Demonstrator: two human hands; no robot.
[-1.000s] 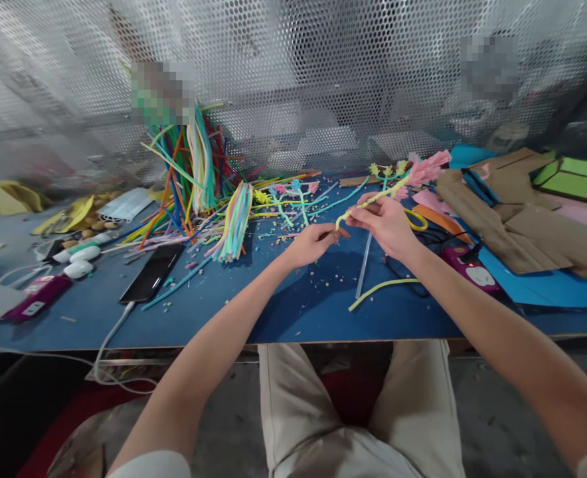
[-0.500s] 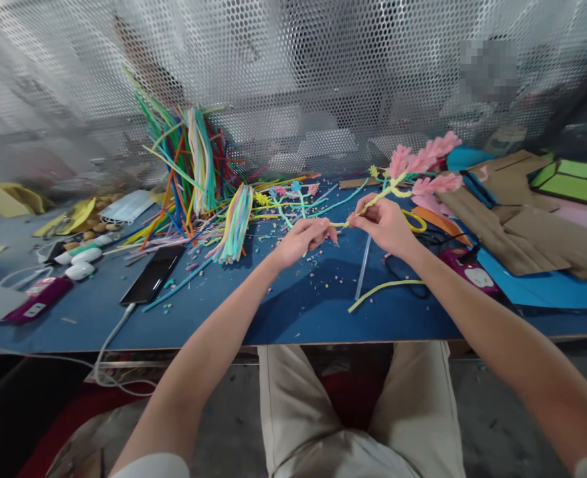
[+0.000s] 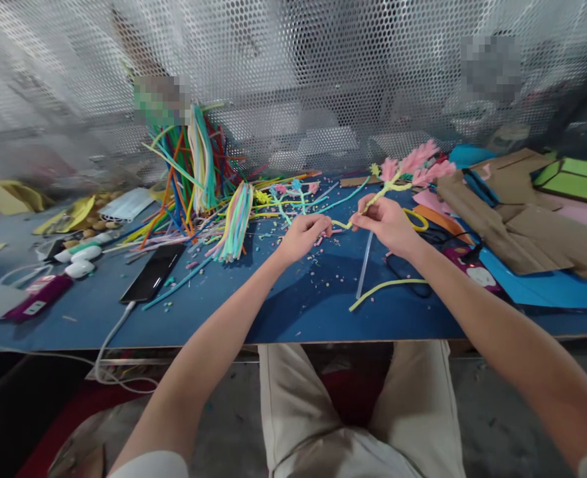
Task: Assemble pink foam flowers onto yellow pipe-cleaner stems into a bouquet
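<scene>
Between my fingers is a branch of twisted yellow pipe cleaner (image 3: 397,186) topped with fluffy pink tufts (image 3: 419,158). My right hand (image 3: 384,224) pinches its stem below the fork. To the left, my left hand (image 3: 303,236) has its fingers closed on the loose end of the yellow pipe cleaner (image 3: 342,225), which bends between the two hands. Behind my left hand lie small pale-blue sprigs (image 3: 301,197) with pink and blue tips. A loose yellow-green pipe cleaner (image 3: 388,285) and a clear stick (image 3: 364,264) rest below my right hand.
Bundles of coloured pipe cleaners (image 3: 236,222) stand and lie at back left. A black phone (image 3: 154,273) on a white cable sits at left, near a purple power strip (image 3: 39,297). Brown paper (image 3: 547,232) covers the right side. A perforated metal screen (image 3: 323,79) closes the back.
The pink-tufted branch has turned and shifted slightly left and down in my right hand. My left hand has moved slightly left, and the yellow stem between the hands now bends more.
</scene>
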